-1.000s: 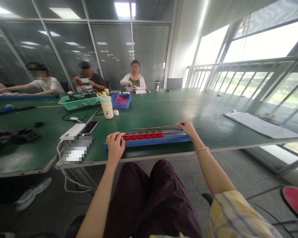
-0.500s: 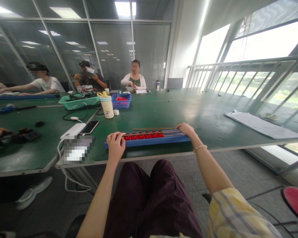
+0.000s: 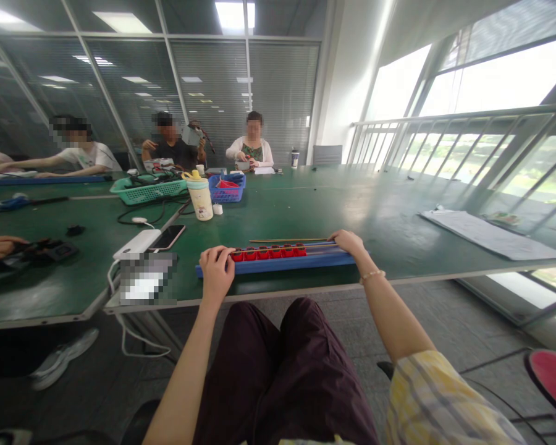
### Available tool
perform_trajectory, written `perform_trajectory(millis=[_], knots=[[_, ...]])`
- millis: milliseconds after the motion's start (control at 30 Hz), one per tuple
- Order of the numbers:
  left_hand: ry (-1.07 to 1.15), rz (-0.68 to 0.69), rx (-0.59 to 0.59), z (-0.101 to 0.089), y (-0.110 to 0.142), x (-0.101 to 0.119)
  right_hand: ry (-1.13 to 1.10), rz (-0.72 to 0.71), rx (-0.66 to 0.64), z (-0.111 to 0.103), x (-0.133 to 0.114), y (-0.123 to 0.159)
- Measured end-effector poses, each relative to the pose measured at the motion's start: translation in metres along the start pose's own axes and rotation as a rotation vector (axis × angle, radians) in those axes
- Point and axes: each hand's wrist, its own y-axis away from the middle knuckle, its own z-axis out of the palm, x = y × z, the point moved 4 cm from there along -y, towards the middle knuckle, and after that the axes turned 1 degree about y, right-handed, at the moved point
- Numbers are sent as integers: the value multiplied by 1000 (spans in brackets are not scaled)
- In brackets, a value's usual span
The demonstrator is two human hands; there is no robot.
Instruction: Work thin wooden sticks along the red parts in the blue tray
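Observation:
A long blue tray [image 3: 287, 265] lies along the table's near edge. Several red square pieces [image 3: 275, 252] with dark tops sit in a row in its left and middle part. Over the row runs a thin yellowish stick [image 3: 319, 245], from one hand to the other. My left hand [image 3: 217, 270] is closed at the tray's left end, fingertips at the stick's end. At the right end my right hand [image 3: 349, 242] is closed, its fingers bent down over the stick and tray; the fingertips are partly hidden. Another thin stick [image 3: 282, 240] lies just behind the tray.
Left of the tray lie a phone [image 3: 168, 238] and a white power bank [image 3: 136, 244] with a cable. Farther back stand a cream tumbler [image 3: 199, 199], a green basket [image 3: 151, 193] and a blue basket [image 3: 228, 194]. A clipboard [image 3: 491, 233] lies right. Several people sit across the table.
My hands, the tray and the sticks look unmoved. Across the table, a person has shifted a grey box-like object to the right. A co-worker's hand at far left has moved slightly.

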Motion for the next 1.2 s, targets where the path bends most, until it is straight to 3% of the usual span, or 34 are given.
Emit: perform_trajectory(millis=[500, 767, 933, 1100, 1200], knots=[[10, -11, -17, 0, 0, -1, -74, -61, 119, 4, 3, -3], [3, -4, -12, 1, 0, -1, -243, -104, 256, 4, 7, 3], [1, 2, -4, 1, 1, -1, -507, -255, 367, -9, 4, 15], [1, 5, 3, 0, 1, -2, -823, -433, 222, -20, -3, 31], [2, 0, 4, 0, 1, -2, -865, -470, 71, -22, -7, 36]])
